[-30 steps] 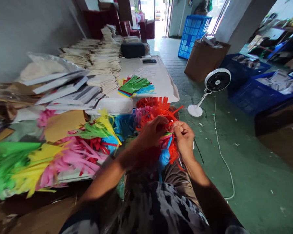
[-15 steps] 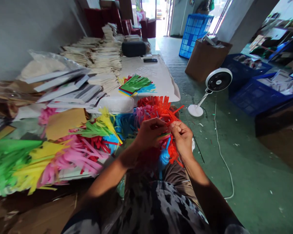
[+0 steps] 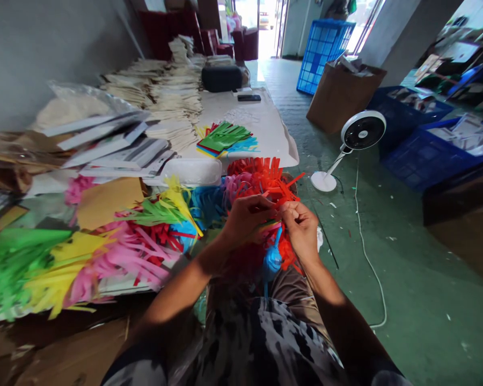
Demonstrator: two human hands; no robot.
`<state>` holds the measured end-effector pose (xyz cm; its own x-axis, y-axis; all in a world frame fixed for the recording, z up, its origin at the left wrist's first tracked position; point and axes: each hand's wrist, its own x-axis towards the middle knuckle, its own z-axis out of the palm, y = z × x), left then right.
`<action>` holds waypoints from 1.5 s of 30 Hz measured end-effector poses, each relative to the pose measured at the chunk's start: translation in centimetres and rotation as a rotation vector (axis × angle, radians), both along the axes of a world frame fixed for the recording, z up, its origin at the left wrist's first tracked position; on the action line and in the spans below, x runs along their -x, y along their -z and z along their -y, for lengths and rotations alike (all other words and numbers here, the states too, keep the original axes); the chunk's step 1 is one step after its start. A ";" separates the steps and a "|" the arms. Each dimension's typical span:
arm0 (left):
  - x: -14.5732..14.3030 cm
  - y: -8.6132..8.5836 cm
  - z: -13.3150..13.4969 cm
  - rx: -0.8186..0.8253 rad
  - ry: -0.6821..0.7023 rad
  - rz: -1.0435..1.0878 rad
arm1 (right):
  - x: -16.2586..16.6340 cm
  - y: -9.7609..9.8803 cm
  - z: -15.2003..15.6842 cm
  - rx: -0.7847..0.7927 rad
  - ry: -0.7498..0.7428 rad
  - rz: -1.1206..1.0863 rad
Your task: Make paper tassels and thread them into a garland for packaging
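Note:
Over my lap, my left hand (image 3: 249,217) and my right hand (image 3: 301,225) meet fingertip to fingertip, both pinched closed on a red paper tassel (image 3: 284,194). The exact spot where they grip is partly hidden by the fingers. A blue tassel (image 3: 272,260) with a rounded knot-like head hangs just below, between the wrists. More red fringe (image 3: 257,170) and a pink-purple bunch (image 3: 239,187) lie right behind my hands. To the left, dark blue fringe (image 3: 207,206) and a yellow-green bunch (image 3: 165,206) rest on the table.
Fringed sheets in green (image 3: 20,262), yellow (image 3: 64,262) and pink (image 3: 132,257) cover the near left. A clear plastic tray (image 3: 193,171), a stack of fringed coloured paper (image 3: 227,138) and a phone (image 3: 248,98) lie beyond. A white fan (image 3: 363,131) stands right.
The view has shifted very slightly. My hands keep almost the same pinched pose at the red tassel; nothing has visibly been let go or taken up.

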<state>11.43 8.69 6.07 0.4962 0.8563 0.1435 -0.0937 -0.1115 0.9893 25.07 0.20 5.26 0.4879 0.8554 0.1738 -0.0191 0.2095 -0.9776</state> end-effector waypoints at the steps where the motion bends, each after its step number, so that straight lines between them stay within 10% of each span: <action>1: 0.0 0.0 0.0 0.000 0.007 0.005 | 0.0 0.1 0.0 0.001 0.000 0.007; 17: 0.5 -0.3 -0.2 -0.111 -0.036 -0.025 | 0.4 0.1 0.0 -0.019 0.025 0.014; 34: 0.6 -0.9 0.8 -0.765 -0.106 -0.416 | 0.7 1.0 0.1 -0.013 0.062 0.097; 45: 0.9 -0.2 -0.5 -0.762 -0.114 -0.409 | 0.7 0.9 0.3 0.013 0.056 0.138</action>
